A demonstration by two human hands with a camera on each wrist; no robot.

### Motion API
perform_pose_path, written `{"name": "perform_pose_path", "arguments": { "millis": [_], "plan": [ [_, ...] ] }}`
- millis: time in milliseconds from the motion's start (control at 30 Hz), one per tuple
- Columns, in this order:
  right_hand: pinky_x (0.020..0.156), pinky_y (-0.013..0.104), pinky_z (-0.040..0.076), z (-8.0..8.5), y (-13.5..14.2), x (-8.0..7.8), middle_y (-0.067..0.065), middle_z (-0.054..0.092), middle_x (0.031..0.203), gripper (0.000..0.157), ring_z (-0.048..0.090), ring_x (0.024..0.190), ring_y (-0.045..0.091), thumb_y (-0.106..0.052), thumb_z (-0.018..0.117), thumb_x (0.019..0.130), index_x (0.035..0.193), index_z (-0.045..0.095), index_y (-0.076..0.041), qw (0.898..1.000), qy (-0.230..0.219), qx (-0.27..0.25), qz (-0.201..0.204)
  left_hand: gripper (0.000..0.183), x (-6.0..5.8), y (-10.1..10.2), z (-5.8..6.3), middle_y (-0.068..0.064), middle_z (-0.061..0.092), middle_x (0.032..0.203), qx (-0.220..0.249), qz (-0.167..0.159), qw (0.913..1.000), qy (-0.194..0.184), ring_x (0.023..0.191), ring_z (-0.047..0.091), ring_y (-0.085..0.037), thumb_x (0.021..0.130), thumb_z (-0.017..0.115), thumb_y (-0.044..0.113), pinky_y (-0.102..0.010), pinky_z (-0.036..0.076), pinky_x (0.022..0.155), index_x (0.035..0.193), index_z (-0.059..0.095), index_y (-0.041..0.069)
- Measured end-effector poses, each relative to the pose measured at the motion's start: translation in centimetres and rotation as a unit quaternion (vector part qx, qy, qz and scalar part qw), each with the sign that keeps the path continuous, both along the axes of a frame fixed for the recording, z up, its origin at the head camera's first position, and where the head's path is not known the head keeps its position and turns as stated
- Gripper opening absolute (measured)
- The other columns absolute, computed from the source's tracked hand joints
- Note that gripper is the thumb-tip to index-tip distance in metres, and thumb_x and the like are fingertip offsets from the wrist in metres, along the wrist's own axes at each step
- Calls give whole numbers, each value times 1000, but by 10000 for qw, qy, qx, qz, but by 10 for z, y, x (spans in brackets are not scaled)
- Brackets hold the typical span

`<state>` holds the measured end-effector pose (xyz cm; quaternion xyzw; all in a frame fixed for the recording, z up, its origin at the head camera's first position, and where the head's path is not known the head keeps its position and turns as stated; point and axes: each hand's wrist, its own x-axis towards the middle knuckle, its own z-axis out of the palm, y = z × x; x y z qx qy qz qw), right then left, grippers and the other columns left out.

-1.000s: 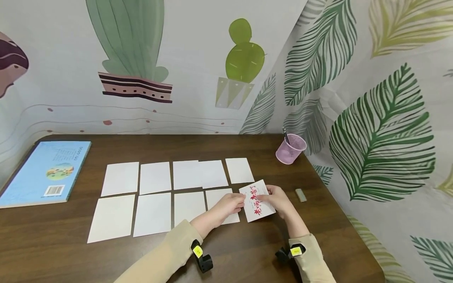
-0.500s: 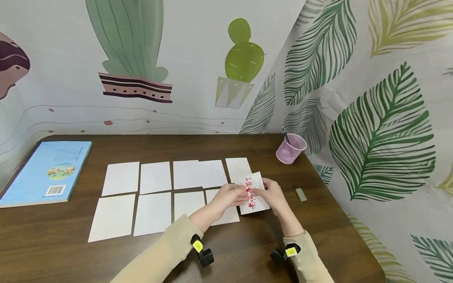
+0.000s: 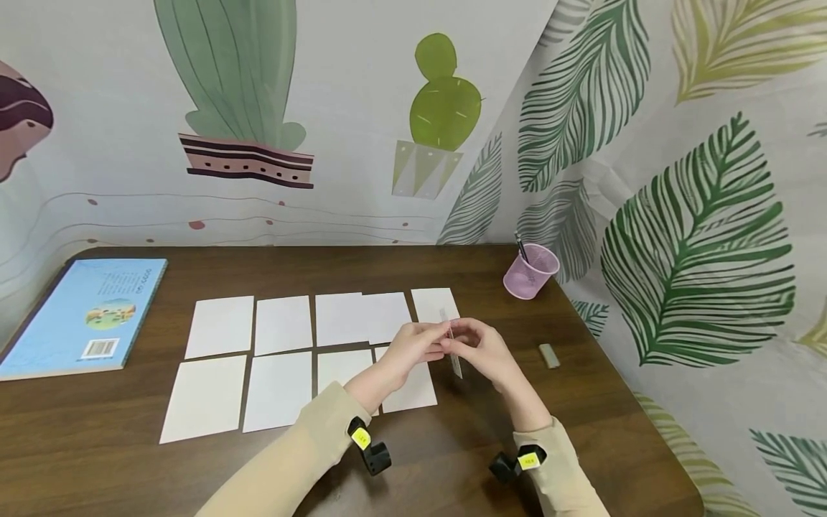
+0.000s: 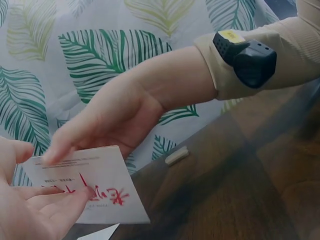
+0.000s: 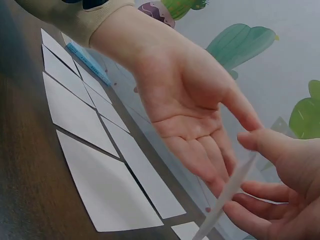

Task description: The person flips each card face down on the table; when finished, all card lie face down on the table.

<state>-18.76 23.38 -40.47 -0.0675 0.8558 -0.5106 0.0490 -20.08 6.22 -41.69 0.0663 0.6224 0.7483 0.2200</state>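
A small white card (image 3: 456,359) with red Chinese characters stands nearly edge-on between the two hands in the head view. My right hand (image 3: 483,352) pinches it, with the thumb over its near edge and the fingers behind, as the left wrist view shows. My left hand (image 3: 413,352) lies against the card's printed face (image 4: 117,195) with fairly straight fingers, its thumb apart from them. In the right wrist view the left palm (image 5: 187,100) faces the card edge (image 5: 225,200). Beneath the hands, white cards (image 3: 278,391) lie in two rows on the brown table (image 3: 439,459).
A blue book (image 3: 103,301) lies at the table's left. Toward the back right stands a pink mesh pen cup (image 3: 530,273) with a pen in it. An eraser-like block (image 3: 549,355) sits right of the hands. Patterned cloth walls (image 3: 362,108) border the table.
The held card has turned from showing its red writing to nearly edge-on and moved slightly left. My left fingers have straightened from gripping its edge to lying along its face.
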Motion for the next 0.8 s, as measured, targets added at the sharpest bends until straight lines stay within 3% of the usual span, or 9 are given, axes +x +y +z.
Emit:
{"name": "perform_pose_path", "arguments": {
  "millis": [167,300,533,700,800],
  "plan": [
    [87,23,54,0,5,-3,26,63,124,46,65,109,34,-16,69,91,129,56,8,9980,-4,-121,623,47,-3,-4,-3,-22,67,119,-47,67,10000,52,101,71,-25,93,65,24,-36,57,91,126,58,-9],
    [91,31,56,-2,10,-7,29,60,127,46,65,109,30,-21,62,96,129,55,11,9967,-131,-228,765,42,-5,-4,-6,-23,68,114,-83,181,9998,-76,92,72,-20,90,64,13,-35,58,88,123,58,-11],
    [82,20,54,-9,17,-14,29,63,120,35,63,98,17,-10,65,93,120,60,12,9995,-208,-197,109,36,-3,-5,-9,-15,69,98,-280,307,9990,-178,82,68,-14,86,52,3,-34,59,85,116,60,-14],
    [79,20,50,-13,19,-15,26,64,115,36,63,100,27,-7,70,88,119,60,9,9984,64,203,-525,33,-1,-6,-12,-8,64,91,-437,313,9983,-237,79,63,-12,87,49,2,-33,59,85,115,59,-13],
    [80,22,50,-17,20,-15,26,62,119,41,61,103,29,-8,70,89,125,57,7,9960,-48,237,-860,33,1,-6,-14,-9,64,94,-495,297,9979,-299,81,63,-12,88,48,2,-33,58,85,116,59,-12]
  ]
}}
